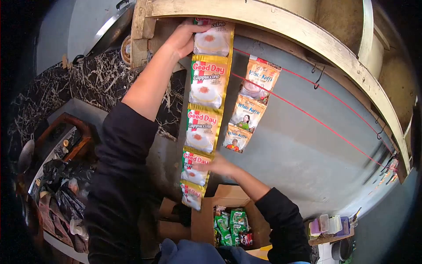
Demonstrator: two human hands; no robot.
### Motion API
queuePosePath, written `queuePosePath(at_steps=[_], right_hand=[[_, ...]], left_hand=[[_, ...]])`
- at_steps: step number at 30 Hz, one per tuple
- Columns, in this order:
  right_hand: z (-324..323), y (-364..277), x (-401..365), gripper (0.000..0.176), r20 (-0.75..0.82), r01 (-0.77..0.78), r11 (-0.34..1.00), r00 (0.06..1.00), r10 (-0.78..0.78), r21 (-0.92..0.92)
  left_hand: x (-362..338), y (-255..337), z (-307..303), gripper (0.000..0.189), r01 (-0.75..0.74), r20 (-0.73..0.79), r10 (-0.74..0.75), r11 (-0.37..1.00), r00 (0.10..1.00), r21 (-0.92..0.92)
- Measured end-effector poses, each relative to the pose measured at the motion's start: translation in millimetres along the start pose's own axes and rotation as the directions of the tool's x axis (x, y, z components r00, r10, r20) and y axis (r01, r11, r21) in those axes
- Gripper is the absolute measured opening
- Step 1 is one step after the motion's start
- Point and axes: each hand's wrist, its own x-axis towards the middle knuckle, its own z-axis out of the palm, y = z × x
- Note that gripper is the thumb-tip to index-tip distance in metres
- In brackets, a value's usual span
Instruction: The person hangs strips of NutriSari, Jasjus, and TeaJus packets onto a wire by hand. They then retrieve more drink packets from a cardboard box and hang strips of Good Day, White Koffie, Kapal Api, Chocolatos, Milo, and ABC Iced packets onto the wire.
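The long strip of shiny gold, white and red paper-like coffee packets point(206, 83) hangs from the top middle of the frame down to the lower middle. The left hand point(181, 40) has its grip closed on the top packet, under the curved cream wooden shelf point(263, 14). The right hand point(220, 166) is at the fourth packet; it is blurry, so I cannot tell if its grip is wide or narrow. The strip looks light, floppy and a bit slippery. The flat top edge seems best to hold; hard pulling could rip the joins.

hands point(187, 38) hold a strip of cappuccino sachets point(205, 90) near red strings point(303, 113).
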Motion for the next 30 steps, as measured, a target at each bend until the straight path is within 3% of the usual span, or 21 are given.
queuePosePath(at_steps=[2,3,6,7,8,10,11,13,14,16,18,21,22,25,27,30], right_hand=[[5.2,4.1,-10.0,0.046,0.06,0.231,0.971,0.97,-0.234,0.057],[-0.1,-30.2,-27.8,0.035,0.076,-0.175,0.974,0.979,0.188,-0.145],[-19.8,-35.6,-58.9,0.026,-0.075,-0.265,0.94,0.964,0.255,-0.212],[-29.5,-39.6,-74.3,0.021,-0.252,-0.185,0.846,0.966,0.062,-0.499],[-39.1,-48.4,-91.6,0.017,-0.35,-0.158,0.651,0.92,-0.175,-0.742],[-53.0,-110.6,-130.9,0.013,-0.532,-0.361,0.806,0.844,0.068,-0.469],[-61.0,-125.3,-145.5,0.017,-0.616,-0.293,0.792,0.777,-0.129,-0.536],[-68.3,-153.9,-162.2,0.025,-0.682,-0.218,0.713,0.564,-0.465,-0.667],[-72.3,-169.1,-164.9,0.028,-0.672,-0.211,0.659,0.44,-0.596,-0.722],[-85.9,-191.3,-163.1,0.032,-0.606,-0.27,0.543,0.313,-0.732,-0.795],[-103.9,-204.5,-152.7,0.034,-0.494,-0.286,0.423,0.256,-0.831,-0.86],[-118.9,-216.7,-131.3,0.036,-0.448,-0.226,0.398,0.243,-0.861,-0.889],[-128.7,-215.0,-122.0,0.037,-0.305,-0.24,0.258,0.187,-0.934,-0.936],[-142.2,-218.6,-101.2,0.037,-0.279,-0.136,0.258,0.169,-0.945,-0.957],[-150.7,-218.8,-87.8,0.037,-0.121,-0.037,0.117,0.173,-0.977,-0.992],[-149.7,-214.6,-68.9,0.04,-0.008,-0.026,0.004,0.168,-0.986,-1.0]], left_hand=[[-2.2,-4.5,0.2,0.041,-0.068,0.044,0.069,0.997,0.997,-0.025],[-4.2,-6.9,4.0,0.042,-0.106,0.025,0.107,0.994,0.994,-0.038],[2.7,-11.0,2.0,0.043,-0.137,0.004,0.138,0.989,0.99,-0.056],[8.1,-11.2,-0.9,0.042,-0.131,-0.02,0.131,0.991,0.991,-0.016],[11.5,-11.2,-2.2,0.042,-0.124,-0.045,0.125,0.992,0.991,0.024],[5.6,-7.9,6.1,0.037,-0.09,-0.131,0.097,0.994,0.987,0.055],[3.6,-7.4,10.5,0.033,-0.052,-0.218,0.069,0.995,0.974,0.082],[5.9,-6.2,5.7,0.032,0.002,-0.205,0.009,0.998,0.979,0.056],[7.2,-5.2,2.2,0.031,0.055,-0.193,-0.047,0.998,0.98,0.036],[7.5,-4.5,1.2,0.029,0.053,-0.13,-0.055,0.998,0.99,-0.024],[7.0,-3.0,3.4,0.03,0.034,-0.068,-0.04,0.995,0.997,-0.089],[4.8,-3.7,10.8,0.027,0.079,-0.116,-0.088,0.994,0.989,-0.078],[6.7,-5.2,9.6,0.026,0.102,-0.136,-0.11,0.993,0.985,-0.066],[12.9,-7.7,1.8,0.024,0.136,-0.114,-0.151,0.982,0.982,-0.131],[19.8,-10.4,-3.7,0.023,0.144,-0.114,-0.163,0.977,0.98,-0.156],[25.8,-14.3,-11.1,0.025,0.184,-0.124,-0.207,0.967,0.97,-0.174]])
